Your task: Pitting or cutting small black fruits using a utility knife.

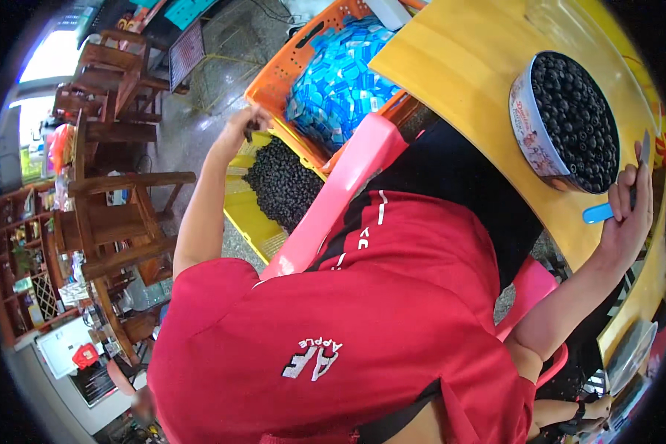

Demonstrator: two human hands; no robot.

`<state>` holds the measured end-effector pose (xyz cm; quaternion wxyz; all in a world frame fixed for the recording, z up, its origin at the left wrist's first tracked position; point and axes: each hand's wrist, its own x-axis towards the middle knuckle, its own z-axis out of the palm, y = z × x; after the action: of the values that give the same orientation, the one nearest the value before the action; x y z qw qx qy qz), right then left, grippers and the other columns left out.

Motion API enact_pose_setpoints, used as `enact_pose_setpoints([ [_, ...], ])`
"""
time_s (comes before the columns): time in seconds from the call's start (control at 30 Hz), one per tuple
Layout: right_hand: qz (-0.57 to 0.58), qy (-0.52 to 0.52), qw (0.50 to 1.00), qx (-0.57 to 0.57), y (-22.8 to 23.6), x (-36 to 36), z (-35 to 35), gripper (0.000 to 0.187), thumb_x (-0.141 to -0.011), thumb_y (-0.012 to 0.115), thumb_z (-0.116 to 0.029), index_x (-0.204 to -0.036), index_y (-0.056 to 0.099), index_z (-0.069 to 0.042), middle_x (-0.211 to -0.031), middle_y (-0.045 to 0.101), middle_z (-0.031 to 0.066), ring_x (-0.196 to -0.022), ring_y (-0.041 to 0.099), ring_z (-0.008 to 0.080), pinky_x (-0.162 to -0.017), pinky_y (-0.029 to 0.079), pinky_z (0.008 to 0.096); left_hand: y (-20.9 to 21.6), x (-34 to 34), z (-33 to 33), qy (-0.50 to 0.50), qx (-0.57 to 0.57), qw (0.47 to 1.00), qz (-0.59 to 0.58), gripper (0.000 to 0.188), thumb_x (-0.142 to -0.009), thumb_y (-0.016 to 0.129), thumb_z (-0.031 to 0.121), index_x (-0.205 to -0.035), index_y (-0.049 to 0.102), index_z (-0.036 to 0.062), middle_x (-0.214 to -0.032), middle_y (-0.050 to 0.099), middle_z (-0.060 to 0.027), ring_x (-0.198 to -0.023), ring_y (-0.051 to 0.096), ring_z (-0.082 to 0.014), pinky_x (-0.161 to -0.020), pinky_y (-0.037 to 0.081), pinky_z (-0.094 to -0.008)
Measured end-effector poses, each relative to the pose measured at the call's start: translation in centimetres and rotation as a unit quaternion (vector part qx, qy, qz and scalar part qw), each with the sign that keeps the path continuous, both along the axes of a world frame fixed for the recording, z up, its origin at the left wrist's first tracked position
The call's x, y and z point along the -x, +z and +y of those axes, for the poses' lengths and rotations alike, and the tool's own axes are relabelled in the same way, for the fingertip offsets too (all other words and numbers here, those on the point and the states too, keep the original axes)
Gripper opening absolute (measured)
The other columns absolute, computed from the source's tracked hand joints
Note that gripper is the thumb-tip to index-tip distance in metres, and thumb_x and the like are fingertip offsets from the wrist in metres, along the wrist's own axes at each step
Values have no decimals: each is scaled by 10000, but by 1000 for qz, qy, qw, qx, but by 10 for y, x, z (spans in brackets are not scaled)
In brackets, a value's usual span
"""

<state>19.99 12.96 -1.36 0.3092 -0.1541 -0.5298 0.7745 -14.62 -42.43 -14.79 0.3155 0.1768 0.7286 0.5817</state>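
Observation:
My right hand [627, 196] is closed around a small knife with a blue handle [598, 213], its blade [645, 148] pointing away from me. It is beside a round printed tub [527, 126] heaped with dark, round, berry-like pieces [576, 122] on the yellow table. My left hand [246, 127] is raised over the rim of a yellow crate [253, 233], its fingers bent together around a small dark piece. More small dark round pieces [281, 185] fill part of that crate.
An orange crate [263, 92] full of blue packets [344, 74] adjoins the yellow crate. The yellow table [451, 59] curves along the right, with a pink chair [348, 177] around me. Wooden chairs [115, 214] stand at left. Another person's forearm [559, 413] shows at lower right.

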Motion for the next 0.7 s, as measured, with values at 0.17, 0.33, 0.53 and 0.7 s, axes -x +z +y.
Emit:
enact_pose_setpoints([
  [0.17,-1,-58,998,10,2,0,-11,330,-995,462,-162,-1269,476,22,-752,503,17,-497,325,37,-464,278,181,-24,-4,15,16,343,904,256,420,-885,587,373,-1119,634,28,-995,677,-94,-926,630,-193,-819,482,-312],
  [0.33,-20,-138,990,-13,2,11,-30,331,-1000,456,-219,-1223,509,19,-745,490,10,-597,398,66,-590,405,241,55,-49,151,-19,137,864,484,198,-884,608,110,-1039,617,-12,-919,643,-127,-816,636,-208,-723,511,-308],
  [0.53,41,-110,993,17,9,-2,-31,290,-1006,434,-177,-1202,542,7,-745,481,4,-511,332,24,-409,245,156,140,-129,326,-233,-185,719,628,224,-763,654,7,-984,632,31,-904,613,-112,-823,615,-285,-697,504,-355],
  [0.7,34,-100,994,3,14,-7,-33,293,-1010,416,-167,-1197,542,21,-689,442,-22,-461,278,7,-390,213,155,156,-150,402,-402,-113,652,633,156,-742,640,58,-897,658,63,-807,575,-66,-846,575,-256,-729,490,-361],
])
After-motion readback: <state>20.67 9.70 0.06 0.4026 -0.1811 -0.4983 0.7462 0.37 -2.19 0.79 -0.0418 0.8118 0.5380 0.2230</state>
